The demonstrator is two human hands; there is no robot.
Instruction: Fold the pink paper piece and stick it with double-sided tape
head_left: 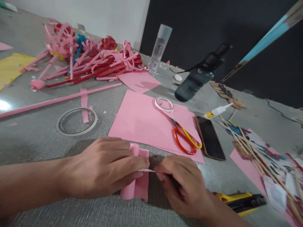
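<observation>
A small folded piece of pink paper lies on the grey surface at the near centre, its upper edge showing above the left hand's fingers and its lower part below them. The left hand rests palm-down on this paper, fingers extended to the right and pressing it flat, thumb and forefinger closed on one end of a short white strip of tape. The right hand, just to the right, pinches the other end of the strip between thumb and forefinger, the remaining fingers curled; the two hands' fingertips nearly meet. Just beyond the hands lies a large pink sheet, on which rest a roll of white tape and red-and-yellow-handled scissors. A dark phone lies at the sheet's right edge, with a small glue tube beyond it. To the far right is a bundle of wooden sticks with printed paper; a yellow-and-black utility knife lies near right. Left of the sheet is a large tape ring; farther off, a heap of pink and red paper flowers, a clear tube and a dark bottle.
</observation>
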